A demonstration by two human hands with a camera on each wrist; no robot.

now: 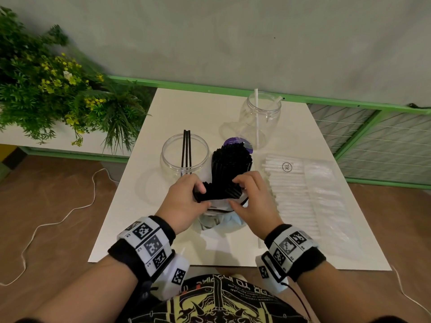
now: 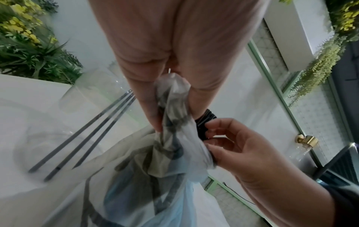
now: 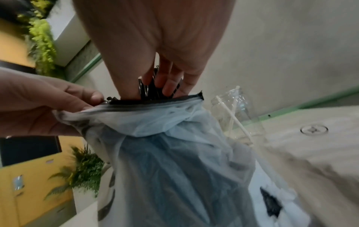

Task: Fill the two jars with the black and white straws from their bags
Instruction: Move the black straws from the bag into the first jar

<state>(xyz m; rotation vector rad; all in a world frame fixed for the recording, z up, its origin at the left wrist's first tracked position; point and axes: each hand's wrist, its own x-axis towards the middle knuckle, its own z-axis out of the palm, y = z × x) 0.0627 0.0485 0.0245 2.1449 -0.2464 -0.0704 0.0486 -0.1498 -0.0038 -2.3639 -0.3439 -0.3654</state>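
Note:
A bundle of black straws (image 1: 231, 166) stands in a clear plastic bag (image 1: 218, 220) at the table's middle. My left hand (image 1: 200, 190) pinches the bunched bag plastic (image 2: 170, 107) at its opening. My right hand (image 1: 235, 192) has its fingers (image 3: 167, 86) curled into the bag mouth, round the black straw ends (image 3: 144, 90). A clear jar (image 1: 185, 155) with three black straws (image 2: 87, 127) stands just left of the bundle. A second clear jar (image 1: 260, 117) with white straws (image 3: 233, 113) stands at the back. A flat bag of white straws (image 1: 300, 194) lies on the right.
The white table (image 1: 130, 217) sits low over a brown floor. A green planter (image 1: 53, 89) stands at the left, a green wire fence (image 1: 373, 141) at the right. One loose white straw (image 1: 258, 241) lies near my right wrist. A thin white cord (image 1: 58, 220) runs across the floor.

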